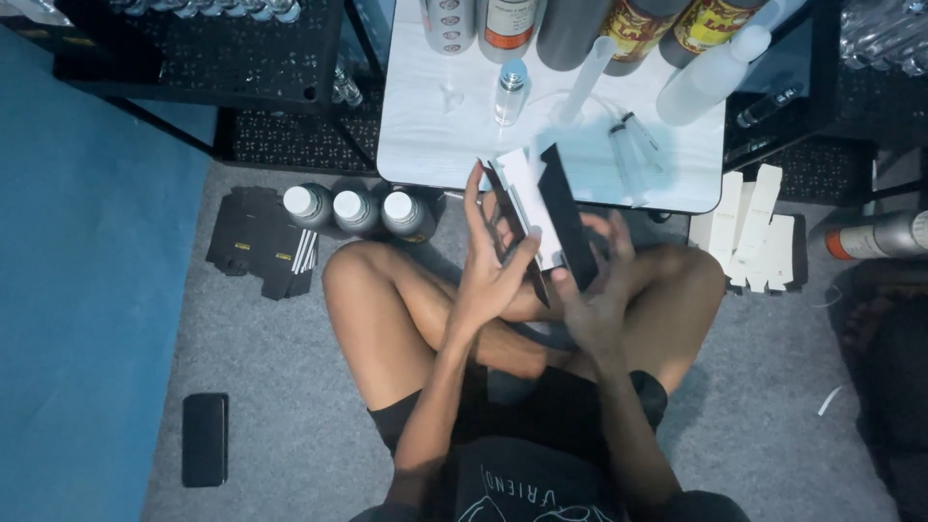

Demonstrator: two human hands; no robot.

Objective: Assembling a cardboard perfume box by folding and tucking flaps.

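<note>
1. The carton (541, 217) is a thin, flat-folded sleeve of stiff card, black outside and white inside, with sharp creases and a long narrow shape. It stands nearly upright, tilted slightly left at the top.
2. It sits above the person's crossed legs, just in front of the near edge of the low white table (425, 145), held between both hands.
3. The left hand (493, 266) is on the carton's left side, fingers long and half spread; the thumb and fingertips press against the card's edge, so it grips lightly rather than closing into a fist.
4. The right hand (594, 290) is below and to the right of the carton, fingers curled loosely and blurred; it touches the black panel's lower end, and how tightly it holds I cannot tell.
5. On the table's smooth pale top stand a small clear glass bottle (509, 92), a soft white plastic squeeze bottle (710, 77) lying slanted, and clear syringes (628, 155).
6. On the grey carpet to the left are three dark bottles with white caps (356, 208) and a stack of flat black cartons (259, 240); a black phone (204, 439) lies nearer.
7. To the right, flat white card pieces (754, 232) lean together beside the table.
</note>
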